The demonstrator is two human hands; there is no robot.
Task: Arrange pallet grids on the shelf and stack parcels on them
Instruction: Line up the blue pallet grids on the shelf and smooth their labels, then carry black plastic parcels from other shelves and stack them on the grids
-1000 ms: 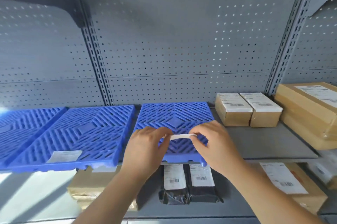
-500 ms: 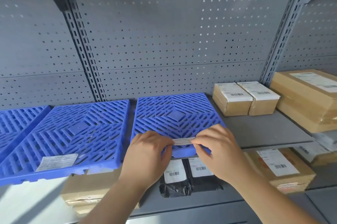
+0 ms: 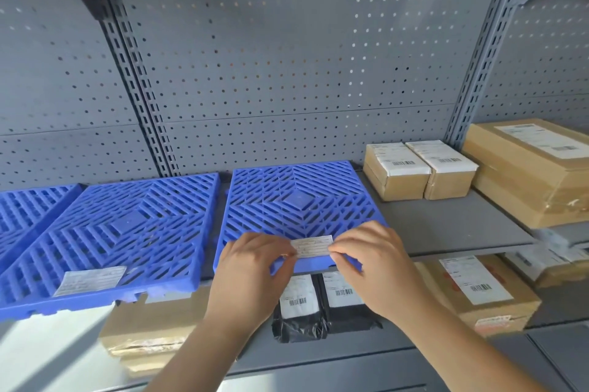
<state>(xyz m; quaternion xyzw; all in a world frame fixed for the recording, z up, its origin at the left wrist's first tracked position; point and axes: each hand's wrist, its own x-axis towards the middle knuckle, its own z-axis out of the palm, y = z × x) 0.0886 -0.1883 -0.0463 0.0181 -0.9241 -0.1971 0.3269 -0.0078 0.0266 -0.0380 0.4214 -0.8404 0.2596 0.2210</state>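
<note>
Three blue pallet grids lie side by side on the grey shelf [image 3: 446, 226]. The right grid [image 3: 296, 200] has a white label [image 3: 311, 245] at its front edge. My left hand [image 3: 255, 267] pinches the label's left end and my right hand [image 3: 373, 259] pinches its right end, holding it flat against the grid. The middle grid [image 3: 127, 226] carries its own label [image 3: 90, 280] near the front. The left grid [image 3: 28, 210] is cut off by the frame edge. Two small cardboard parcels [image 3: 420, 170] stand on the shelf right of the grids.
A large flat cardboard box [image 3: 529, 168] lies at the far right of the shelf. The lower shelf holds two black bagged parcels [image 3: 322, 312], a brown parcel [image 3: 149, 328] at left and a labelled box [image 3: 478, 289] at right. A perforated grey back panel [image 3: 287, 73] rises behind.
Both hands brought the label down from above the grid's front edge and laid it flat on the grid. The view moved closer and slightly lower.
</note>
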